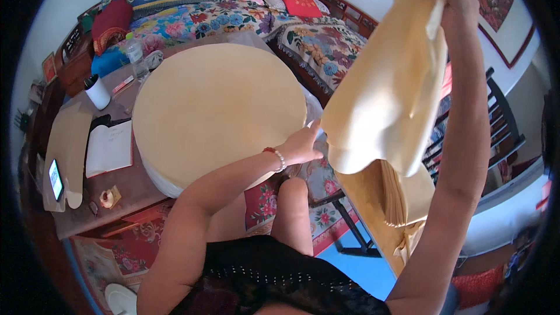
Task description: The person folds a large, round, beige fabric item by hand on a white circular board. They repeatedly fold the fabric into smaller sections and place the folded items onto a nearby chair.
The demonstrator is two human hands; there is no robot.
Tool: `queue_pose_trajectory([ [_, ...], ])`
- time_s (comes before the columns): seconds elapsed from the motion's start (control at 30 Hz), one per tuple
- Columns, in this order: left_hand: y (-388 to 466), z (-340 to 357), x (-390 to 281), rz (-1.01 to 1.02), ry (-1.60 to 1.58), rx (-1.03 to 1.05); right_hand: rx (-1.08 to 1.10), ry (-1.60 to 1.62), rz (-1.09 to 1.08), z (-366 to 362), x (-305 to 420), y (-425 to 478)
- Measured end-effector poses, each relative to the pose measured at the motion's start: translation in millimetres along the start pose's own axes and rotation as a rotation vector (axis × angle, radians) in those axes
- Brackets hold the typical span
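A wide round stack of thin, pale tan flatbread sheets [218, 109], probably crepe-like pancakes, lies on the table before me. My right hand [459, 2] is raised high at the upper right, gripping one limp sheet [380, 92] by its gathered top. The sheet hangs in soft folds above a wooden board [367, 197]. My left hand [302, 144] is at the stack's right edge, fingers apart, close to the hanging sheet's lower left side. Nothing shows in its grasp. Folded sheets [398, 201] rest on the board, partly hidden behind the hanging one.
The brown table [144, 188] also holds an open notebook [109, 146], a phone [56, 179], a white cup [97, 92] and a plastic bottle [135, 54]. A dark slatted chair [503, 127] stands right. Beyond the table is a sofa with a floral cover [236, 19].
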State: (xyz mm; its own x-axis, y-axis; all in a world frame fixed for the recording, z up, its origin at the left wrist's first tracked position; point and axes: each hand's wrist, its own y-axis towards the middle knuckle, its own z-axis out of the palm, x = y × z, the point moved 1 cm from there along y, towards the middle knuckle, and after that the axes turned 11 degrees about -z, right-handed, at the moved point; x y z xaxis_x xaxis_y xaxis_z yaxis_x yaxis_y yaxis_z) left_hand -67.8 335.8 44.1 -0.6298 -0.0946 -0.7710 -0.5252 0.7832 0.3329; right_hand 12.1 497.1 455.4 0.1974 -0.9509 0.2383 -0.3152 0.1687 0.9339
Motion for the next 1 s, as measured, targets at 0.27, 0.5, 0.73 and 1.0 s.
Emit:
queue_pose_trajectory([
  [0.27, 142, -97, 8, -0.330, -1.041, -0.122, -0.408, 0.497, -0.142, 45, 109, 35],
  [0.5, 72, -364, 203, -0.239, -1.055, -0.410, -0.544, 0.827, 0.158, 78, 153, -150],
  [0.73, -142, -278, 132, -0.128, -0.568, -0.502, 0.256, 1.447, 1.410, 141, 236, -408],
  [1.0, -251, -346, 82, -0.590, -1.218, -0.460, 1.401, 1.371, 0.732, 123, 219, -414],
])
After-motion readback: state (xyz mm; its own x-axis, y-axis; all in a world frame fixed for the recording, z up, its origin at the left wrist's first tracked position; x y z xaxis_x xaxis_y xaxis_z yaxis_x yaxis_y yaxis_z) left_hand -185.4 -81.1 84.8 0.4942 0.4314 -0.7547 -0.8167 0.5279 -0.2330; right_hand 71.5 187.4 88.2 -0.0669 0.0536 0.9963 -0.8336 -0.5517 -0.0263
